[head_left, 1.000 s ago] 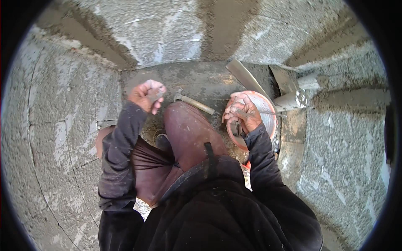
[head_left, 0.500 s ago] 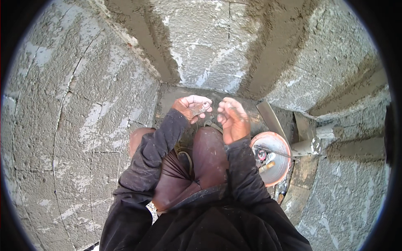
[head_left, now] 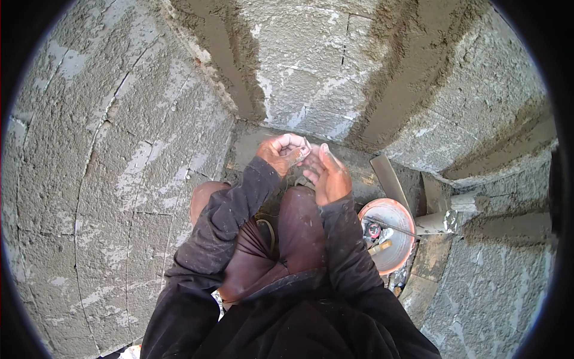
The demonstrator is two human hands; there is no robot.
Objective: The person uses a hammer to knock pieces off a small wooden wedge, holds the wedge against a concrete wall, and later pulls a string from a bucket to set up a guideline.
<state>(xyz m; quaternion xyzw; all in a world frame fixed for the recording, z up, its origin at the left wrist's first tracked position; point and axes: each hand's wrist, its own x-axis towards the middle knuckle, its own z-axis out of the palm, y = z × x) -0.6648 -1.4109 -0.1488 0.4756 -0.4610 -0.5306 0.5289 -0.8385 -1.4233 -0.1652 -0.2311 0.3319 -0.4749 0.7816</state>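
Note:
My left hand (head_left: 281, 151), dusted with pale powder, is held above my knees with thumb and fingers pressed together. Anything in that pinch is too small to make out. Close beside it, my right hand (head_left: 327, 177) has its thumb raised and its fingers stretched toward the left fingertips. The two hands meet or nearly touch at the fingers; I cannot tell which. Below and to the right stands a round orange-rimmed bucket (head_left: 412, 242), holding a tool with a wooden handle (head_left: 380, 247), a small red and black round thing (head_left: 374, 229) and a thin dark rod (head_left: 391, 225).
A long flat metal straightedge (head_left: 387, 179) leans behind the bucket. A pale pipe (head_left: 435, 222) sticks out beside it. Rough plastered block walls (head_left: 113, 167) rise left and ahead, with darker smooth mortar strips (head_left: 397, 90) on the far wall. Wooden boards (head_left: 431, 257) lie at the right.
My right hand has come left to the left hand, closing the gap between them, and its fingers have straightened. The whole view has shifted slightly.

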